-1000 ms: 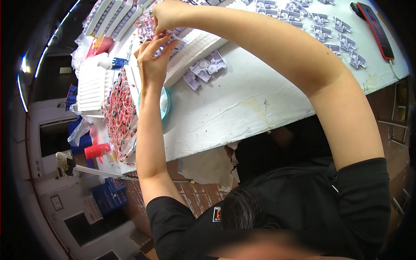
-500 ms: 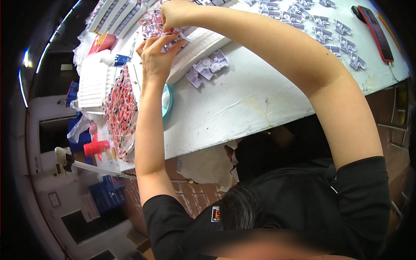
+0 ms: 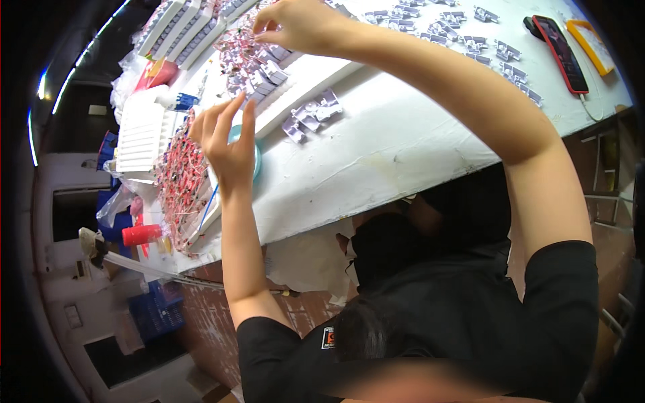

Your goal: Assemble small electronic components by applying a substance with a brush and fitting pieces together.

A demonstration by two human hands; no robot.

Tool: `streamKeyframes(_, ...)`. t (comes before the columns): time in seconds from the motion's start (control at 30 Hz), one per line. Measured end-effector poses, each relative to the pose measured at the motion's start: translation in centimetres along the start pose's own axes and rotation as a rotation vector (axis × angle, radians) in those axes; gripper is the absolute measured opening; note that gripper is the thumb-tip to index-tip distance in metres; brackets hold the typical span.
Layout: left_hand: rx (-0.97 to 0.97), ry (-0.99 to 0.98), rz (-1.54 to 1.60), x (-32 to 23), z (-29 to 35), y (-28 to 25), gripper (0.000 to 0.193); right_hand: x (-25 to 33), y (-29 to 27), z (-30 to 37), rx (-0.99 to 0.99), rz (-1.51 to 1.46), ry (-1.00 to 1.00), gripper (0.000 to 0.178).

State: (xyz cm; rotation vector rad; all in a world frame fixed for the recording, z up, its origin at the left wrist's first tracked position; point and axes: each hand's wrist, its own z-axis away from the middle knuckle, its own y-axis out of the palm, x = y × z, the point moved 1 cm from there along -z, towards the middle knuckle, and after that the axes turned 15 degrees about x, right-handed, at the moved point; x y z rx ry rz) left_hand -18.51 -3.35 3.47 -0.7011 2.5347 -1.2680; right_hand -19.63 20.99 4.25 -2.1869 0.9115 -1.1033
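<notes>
My left hand [image 3: 227, 144] is raised over the table's near-left part, fingers spread and nothing in them. It is just short of a white foam tray [image 3: 306, 85] that holds a row of pale plastic housings [image 3: 263, 79] with red wires [image 3: 235, 50] on them. Above the tray's far part is my right hand [image 3: 299, 25], its fingers loosely curled with a gap between them and nothing visible in the grip. Beside the tray's near side lies a small group of loose pale housings [image 3: 312, 115]. A teal round dish [image 3: 258, 163] is partly hidden behind my left wrist.
A heap of red wires [image 3: 181, 185] lies left of my left hand, with a white ribbed tray [image 3: 140, 141] beyond it. Filled trays [image 3: 178, 30] stand at the far left. Many housings [image 3: 474, 43], a red-cased phone [image 3: 561, 55] and a yellow frame [image 3: 591, 47] lie right.
Both hands were together at the housings in the tray; they have parted. My left hand has drawn back toward me and opened, and my right hand has loosened and moved slightly right.
</notes>
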Motion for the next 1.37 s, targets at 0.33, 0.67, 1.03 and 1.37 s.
streamKeyframes(0.33,0.016,-0.255,0.34,-8.7,14.4,-0.9,0.014,-0.5,-15.3,26.0,-0.256,0.088,0.487,0.024)
streamKeyframes(0.67,-0.183,-0.738,0.54,-9.7,13.2,1.0,0.027,1.1,-13.4,31.5,-0.337,0.286,0.569,0.015)
streamKeyframes(1.03,-0.183,-0.678,0.364,-9.8,13.4,1.2,0.025,-1.2,-15.8,34.3,-0.132,0.335,0.575,0.037)
streamKeyframes(1.37,-0.191,-0.63,0.294,-9.7,13.2,1.7,0.024,3.3,-10.9,31.8,-0.117,0.004,0.584,0.034)
